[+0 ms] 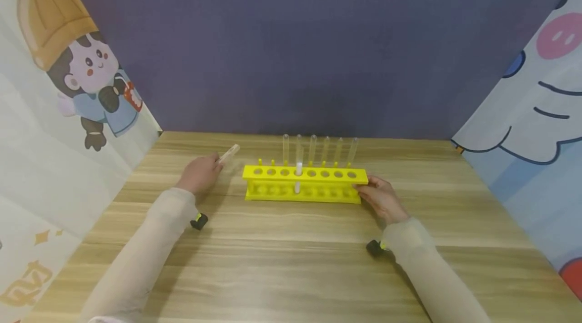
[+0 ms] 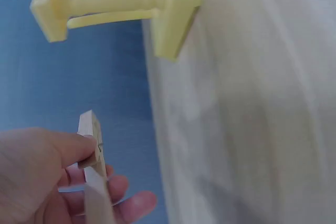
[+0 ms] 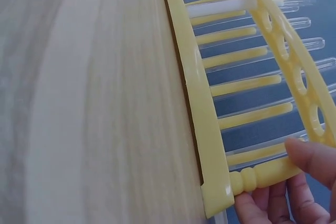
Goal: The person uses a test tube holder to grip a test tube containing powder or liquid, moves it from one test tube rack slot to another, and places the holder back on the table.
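My left hand (image 1: 199, 174) is at the left of the rack, apart from it. Between thumb and fingers it pinches a pale wooden test tube clamp (image 2: 98, 200), whose end (image 1: 230, 152) points away from me. The yellow test tube rack (image 1: 305, 175) stands upright on the table. At its right end my right hand (image 1: 381, 199) grips the end post (image 3: 270, 174), thumb on one side and fingers on the other. A test tube with white contents (image 1: 297, 186) stands in one hole. Several clear test tubes (image 1: 312, 148) sit upside down on the rear pegs.
The wooden table (image 1: 291, 262) carries the rack. Behind it rises a dark blue panel (image 1: 291, 50). Printed curtains flank the table, with a cartoon child (image 1: 95, 80) at left and a cartoon pig (image 1: 561, 35) at right.
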{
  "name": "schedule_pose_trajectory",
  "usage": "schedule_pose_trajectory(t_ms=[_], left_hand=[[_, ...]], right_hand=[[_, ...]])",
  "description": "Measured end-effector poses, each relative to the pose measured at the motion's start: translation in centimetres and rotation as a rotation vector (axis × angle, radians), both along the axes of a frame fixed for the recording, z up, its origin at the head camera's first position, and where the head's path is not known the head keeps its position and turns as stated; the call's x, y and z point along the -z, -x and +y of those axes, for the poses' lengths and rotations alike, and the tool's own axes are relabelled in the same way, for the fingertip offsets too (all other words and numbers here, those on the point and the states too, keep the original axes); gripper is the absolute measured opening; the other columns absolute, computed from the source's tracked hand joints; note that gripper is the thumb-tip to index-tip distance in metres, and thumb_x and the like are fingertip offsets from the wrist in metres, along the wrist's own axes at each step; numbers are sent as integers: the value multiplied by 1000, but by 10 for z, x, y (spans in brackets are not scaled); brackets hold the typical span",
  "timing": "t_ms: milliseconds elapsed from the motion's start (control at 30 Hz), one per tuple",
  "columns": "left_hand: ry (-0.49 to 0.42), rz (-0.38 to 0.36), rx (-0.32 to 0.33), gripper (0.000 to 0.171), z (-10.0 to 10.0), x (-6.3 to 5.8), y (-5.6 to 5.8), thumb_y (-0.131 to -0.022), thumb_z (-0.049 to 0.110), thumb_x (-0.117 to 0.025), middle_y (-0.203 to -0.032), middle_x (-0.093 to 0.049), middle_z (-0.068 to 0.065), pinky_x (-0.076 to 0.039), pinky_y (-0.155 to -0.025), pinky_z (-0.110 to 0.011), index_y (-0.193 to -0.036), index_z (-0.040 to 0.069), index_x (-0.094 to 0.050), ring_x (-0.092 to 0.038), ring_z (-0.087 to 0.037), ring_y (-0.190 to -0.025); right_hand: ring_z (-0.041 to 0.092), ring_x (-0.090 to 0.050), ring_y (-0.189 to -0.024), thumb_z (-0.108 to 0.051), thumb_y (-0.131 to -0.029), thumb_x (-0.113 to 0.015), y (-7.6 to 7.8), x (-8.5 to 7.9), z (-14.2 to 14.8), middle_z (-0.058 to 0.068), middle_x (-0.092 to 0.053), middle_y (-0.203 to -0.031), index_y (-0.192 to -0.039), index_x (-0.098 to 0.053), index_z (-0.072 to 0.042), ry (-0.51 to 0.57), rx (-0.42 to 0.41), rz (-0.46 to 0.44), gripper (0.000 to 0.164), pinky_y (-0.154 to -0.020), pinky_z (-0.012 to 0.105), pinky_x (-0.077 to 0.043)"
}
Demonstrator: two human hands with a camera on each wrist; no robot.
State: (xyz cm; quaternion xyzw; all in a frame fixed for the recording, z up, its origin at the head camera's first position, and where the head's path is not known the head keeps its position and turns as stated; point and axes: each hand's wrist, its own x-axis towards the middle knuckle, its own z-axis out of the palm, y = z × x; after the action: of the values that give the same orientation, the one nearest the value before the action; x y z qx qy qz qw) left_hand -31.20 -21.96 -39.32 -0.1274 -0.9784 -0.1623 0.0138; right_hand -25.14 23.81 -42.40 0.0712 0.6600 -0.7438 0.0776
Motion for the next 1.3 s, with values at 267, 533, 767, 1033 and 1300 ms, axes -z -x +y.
schedule_pose_trajectory(t_ms=[267, 533, 767, 1033, 1300], left_hand=[[-32, 98, 22, 27, -1, -29, -8, -100, 22, -46, -67, -52, -6, -35, -49, -33, -115, 0, -52, -42, -19, -52], [-42, 170, 50, 21, 10, -49, -19, -98, 19, -51, -70, -53, -6, -35, -51, -34, -109, 2, -56, -43, -20, -55], [-1, 229, 90, 19, 24, -63, -29, -97, 19, -52, -65, -48, -5, -34, -53, -33, -86, 4, -56, -41, -19, -55], [31, 301, 140, 20, 41, -76, -38, -96, 19, -54, -61, -45, -3, -32, -49, -32, -82, 6, -53, -38, -18, -50], [47, 350, 196, 19, 59, -88, -42, -97, 20, -54, -60, -47, -2, -33, -48, -32, -88, 4, -55, -39, -17, -49]], right_hand=[[5, -60, -87, 2, -88, -61, 0, 0, 0, -6, -59, -96, -136, -34, 12, -8, -13, 5, 56, -87, 20, -47], [5, -60, -86, 3, -89, -60, 0, 0, 2, -6, -59, -96, -136, -32, 12, 2, -26, 8, 56, -86, 20, -48], [6, -60, -85, 0, -88, -62, 1, 2, 2, -5, -59, -97, -136, -35, 11, 4, -25, -5, 56, -87, 21, -48], [5, -59, -87, 1, -89, -61, 1, 1, 2, -5, -58, -99, -135, -37, 10, -9, -33, -1, 52, -86, 20, -48], [5, -58, -87, 1, -88, -62, 0, 1, 1, -6, -59, -97, -131, -43, 8, 1, -28, -13, 47, -86, 20, -48]])
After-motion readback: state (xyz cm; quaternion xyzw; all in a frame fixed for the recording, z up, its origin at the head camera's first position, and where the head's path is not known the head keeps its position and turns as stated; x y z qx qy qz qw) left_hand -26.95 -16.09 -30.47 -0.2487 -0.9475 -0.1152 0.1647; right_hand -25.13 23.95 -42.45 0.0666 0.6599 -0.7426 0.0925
